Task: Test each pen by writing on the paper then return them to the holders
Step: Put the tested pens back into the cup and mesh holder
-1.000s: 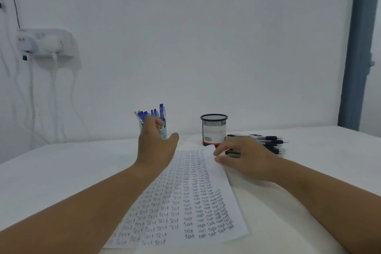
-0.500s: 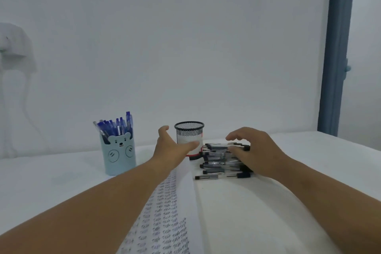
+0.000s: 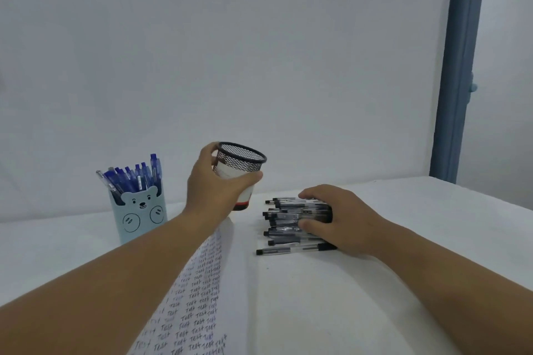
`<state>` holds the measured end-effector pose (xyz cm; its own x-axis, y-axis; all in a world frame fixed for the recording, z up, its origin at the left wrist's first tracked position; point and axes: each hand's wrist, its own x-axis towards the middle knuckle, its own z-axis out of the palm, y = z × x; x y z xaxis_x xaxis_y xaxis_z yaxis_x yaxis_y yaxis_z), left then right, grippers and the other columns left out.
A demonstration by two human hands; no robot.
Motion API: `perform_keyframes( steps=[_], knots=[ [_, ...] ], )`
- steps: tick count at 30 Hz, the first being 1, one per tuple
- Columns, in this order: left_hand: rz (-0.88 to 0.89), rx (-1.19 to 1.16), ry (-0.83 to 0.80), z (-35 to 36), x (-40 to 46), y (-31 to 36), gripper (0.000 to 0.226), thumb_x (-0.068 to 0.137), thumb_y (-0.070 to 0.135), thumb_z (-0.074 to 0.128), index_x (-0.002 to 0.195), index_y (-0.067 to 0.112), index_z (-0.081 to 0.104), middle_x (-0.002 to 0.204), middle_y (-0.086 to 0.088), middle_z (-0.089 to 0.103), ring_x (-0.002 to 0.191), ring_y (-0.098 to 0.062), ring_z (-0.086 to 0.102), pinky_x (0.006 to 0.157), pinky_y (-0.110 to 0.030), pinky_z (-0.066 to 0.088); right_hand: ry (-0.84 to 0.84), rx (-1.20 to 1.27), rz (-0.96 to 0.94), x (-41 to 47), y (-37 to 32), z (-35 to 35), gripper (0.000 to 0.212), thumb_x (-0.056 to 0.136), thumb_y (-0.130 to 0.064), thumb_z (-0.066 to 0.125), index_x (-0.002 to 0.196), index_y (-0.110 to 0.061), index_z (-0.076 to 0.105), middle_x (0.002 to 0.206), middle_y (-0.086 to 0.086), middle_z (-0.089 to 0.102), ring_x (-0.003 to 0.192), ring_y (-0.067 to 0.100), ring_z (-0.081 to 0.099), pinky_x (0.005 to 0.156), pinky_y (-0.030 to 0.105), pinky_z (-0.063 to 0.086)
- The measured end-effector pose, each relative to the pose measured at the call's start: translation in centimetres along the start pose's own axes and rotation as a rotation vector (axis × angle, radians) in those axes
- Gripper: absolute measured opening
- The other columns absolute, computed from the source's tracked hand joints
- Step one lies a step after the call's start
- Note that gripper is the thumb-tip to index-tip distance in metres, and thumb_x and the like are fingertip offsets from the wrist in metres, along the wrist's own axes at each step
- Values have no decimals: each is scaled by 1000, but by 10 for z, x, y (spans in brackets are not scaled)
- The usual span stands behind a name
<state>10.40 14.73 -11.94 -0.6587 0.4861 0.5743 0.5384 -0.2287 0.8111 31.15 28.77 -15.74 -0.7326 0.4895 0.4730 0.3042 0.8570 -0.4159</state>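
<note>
Nearest the tabletop's front edge, the paper (image 3: pixel 199 291) is crowded with "Test" scrawls, so the writing looks finished. Beyond it, the right hand (image 3: pixel 337 219) curls its grip around the heap of black pens (image 3: pixel 291 222), still loose on the tabletop. The left hand (image 3: pixel 219 190) clasps the tilted mesh holder (image 3: pixel 240 166), empty. Toward the far left, the blue pens (image 3: pixel 132 177) already stand in the bear holder (image 3: pixel 140 215).

Paper (image 3: pixel 202 297): handwritten "Test" repeated in rows and columns, running from below left hand (image 3: pixel 215 190) toward near edge. White label on mesh holder (image 3: pixel 240 173), just under left hand's thumb and fingers: print too blurred to read. Black pens (image 3: pixel 288 219) under right hand's fingers (image 3: pixel 313 196): markings illegible.
</note>
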Motion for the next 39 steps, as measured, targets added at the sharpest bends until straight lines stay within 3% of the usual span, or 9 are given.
perform_keyframes(
  steps=[7,11,14,18,21,25,29,35,39],
  knots=[
    [144,-40,23,-31,-44,4,86,68,47,89,142,41,44,125,17,60,114,-12,64,91,-36,60,-57,-69,42,-4,-14,-4,71,82,-61,70,145,-38,45,144,-20,47,134,3,41,113,27,33],
    [303,-36,114,-36,-46,19,93,71,48,83,150,29,37,132,11,54,121,-7,55,85,-13,53,-48,-75,56,-8,-22,-3,68,85,-57,69,145,-38,43,144,-18,48,133,5,42,111,26,33],
    [352,-31,121,-39,-49,21,95,75,44,86,153,27,33,137,6,52,127,-7,51,99,-17,48,-50,-89,60,-10,-24,-3,67,86,-55,69,145,-38,43,142,-19,48,132,4,42,109,24,32],
    [277,-18,60,-46,-52,18,91,74,46,81,151,33,34,123,12,58,109,7,57,81,-9,51,-52,-107,50,-10,-26,-1,66,87,-53,69,145,-37,42,144,-18,48,134,4,41,109,22,31],
    [154,35,-49,-45,-55,4,94,67,61,76,149,43,32,120,24,57,109,-1,60,83,-13,49,-58,-126,56,-8,-27,1,69,86,-55,69,146,-38,40,145,-18,47,134,4,40,110,23,31],
    [97,151,-117,-41,-51,-16,94,68,52,87,146,44,35,126,12,60,114,-11,59,97,-28,50,-159,-180,47,8,-29,-5,81,80,-55,76,149,-34,38,144,-14,46,134,9,42,112,30,35],
    [108,223,-147,-37,-51,-20,87,63,48,92,132,40,39,118,18,57,102,4,59,86,-21,51,-314,-123,124,29,-33,-14,94,71,-59,82,149,-37,36,138,-15,47,127,10,45,109,32,38],
    [149,271,-186,-37,-47,-29,84,61,62,87,130,48,42,117,21,59,103,-2,60,87,-35,58,-267,-135,-20,29,-23,1,50,68,-67,77,101,-33,63,94,-12,65,89,6,62,81,35,52],
    [171,296,-191,-38,-47,-31,86,63,63,85,135,45,41,119,19,60,105,-4,60,88,-36,58,-246,-132,-64,27,-23,1,48,69,-64,76,105,-34,64,95,-13,64,93,5,59,85,32,50]
  ],
)
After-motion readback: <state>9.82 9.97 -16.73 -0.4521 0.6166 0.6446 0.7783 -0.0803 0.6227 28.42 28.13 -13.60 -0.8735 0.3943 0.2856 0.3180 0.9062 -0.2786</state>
